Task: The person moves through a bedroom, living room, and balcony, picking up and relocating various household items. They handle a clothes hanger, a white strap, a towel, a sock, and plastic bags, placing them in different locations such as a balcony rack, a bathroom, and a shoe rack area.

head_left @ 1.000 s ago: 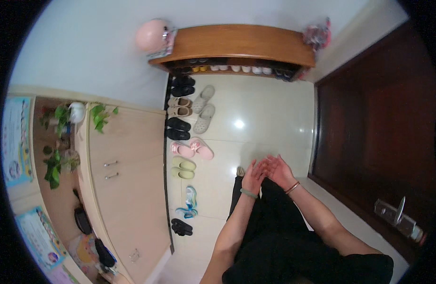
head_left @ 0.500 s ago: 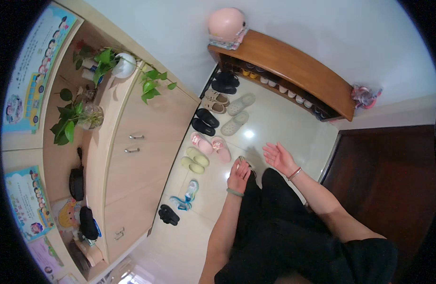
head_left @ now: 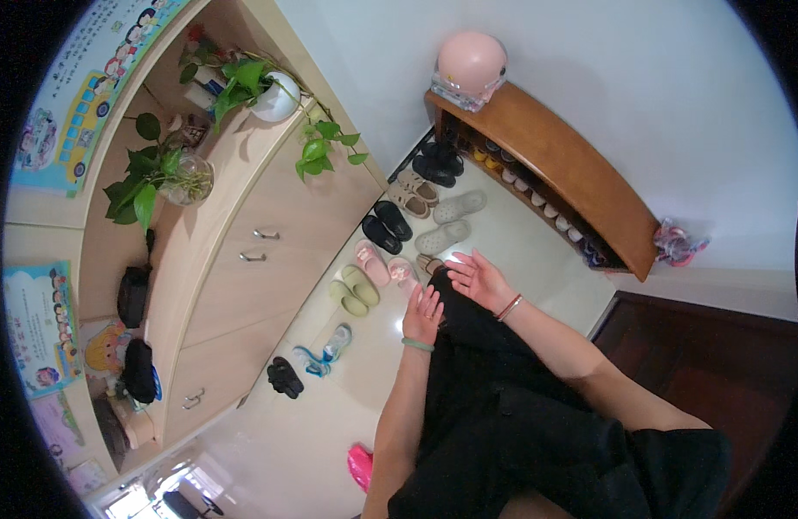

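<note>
My left hand [head_left: 423, 317] is held out palm up over the floor, fingers apart, with a green bangle on its wrist. To its right and slightly farther off, my right hand [head_left: 481, 282] is also turned up and open, with a reddish bangle. Neither holds anything. Just beyond them on the floor lie pink slippers [head_left: 371, 262], with green slippers [head_left: 361, 285] to the left. Farther off are black slippers [head_left: 388, 227], grey clogs [head_left: 443, 235] and beige sandals [head_left: 409, 202]. A striped sandal [head_left: 429, 264] shows partly by my right fingertips.
A pale cabinet [head_left: 243, 303] with potted plants [head_left: 183, 176] lines the left. At the back stands a wooden shoe rack [head_left: 555, 156] bearing a pink helmet [head_left: 473, 65]. Blue-white shoes [head_left: 337, 342] and black sandals [head_left: 285, 378] lie left. A dark door [head_left: 676, 363] stands right.
Both hands have shifted left in the view, the right one more, and sit closer together. The view has turned, and a bright pink object now shows beside my left forearm.
</note>
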The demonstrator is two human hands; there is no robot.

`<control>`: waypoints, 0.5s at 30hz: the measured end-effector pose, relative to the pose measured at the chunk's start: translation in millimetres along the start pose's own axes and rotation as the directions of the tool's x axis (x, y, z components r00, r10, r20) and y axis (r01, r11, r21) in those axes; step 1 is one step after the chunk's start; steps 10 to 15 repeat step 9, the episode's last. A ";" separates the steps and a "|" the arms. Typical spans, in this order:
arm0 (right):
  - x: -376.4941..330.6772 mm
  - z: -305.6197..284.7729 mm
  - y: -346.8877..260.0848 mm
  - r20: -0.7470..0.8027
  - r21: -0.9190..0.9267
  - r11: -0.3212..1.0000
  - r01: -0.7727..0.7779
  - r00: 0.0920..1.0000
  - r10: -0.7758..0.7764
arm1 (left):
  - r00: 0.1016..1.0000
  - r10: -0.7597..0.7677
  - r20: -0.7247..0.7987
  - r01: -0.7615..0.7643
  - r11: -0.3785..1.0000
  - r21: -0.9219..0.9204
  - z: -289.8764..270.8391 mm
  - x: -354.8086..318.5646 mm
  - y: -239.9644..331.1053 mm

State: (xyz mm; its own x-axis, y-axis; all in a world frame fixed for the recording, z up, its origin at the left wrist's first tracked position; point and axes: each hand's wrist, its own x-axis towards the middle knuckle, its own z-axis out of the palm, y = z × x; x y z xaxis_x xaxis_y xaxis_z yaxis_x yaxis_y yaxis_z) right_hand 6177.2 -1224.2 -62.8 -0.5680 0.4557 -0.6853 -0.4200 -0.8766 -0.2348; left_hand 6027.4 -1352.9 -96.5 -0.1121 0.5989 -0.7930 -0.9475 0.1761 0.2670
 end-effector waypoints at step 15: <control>25.8 19.0 -83.3 0.009 -0.105 0.990 -0.096 0.995 0.098 | 0.997 0.034 -0.065 -0.036 0.999 -0.025 65.7 37.7 -13.1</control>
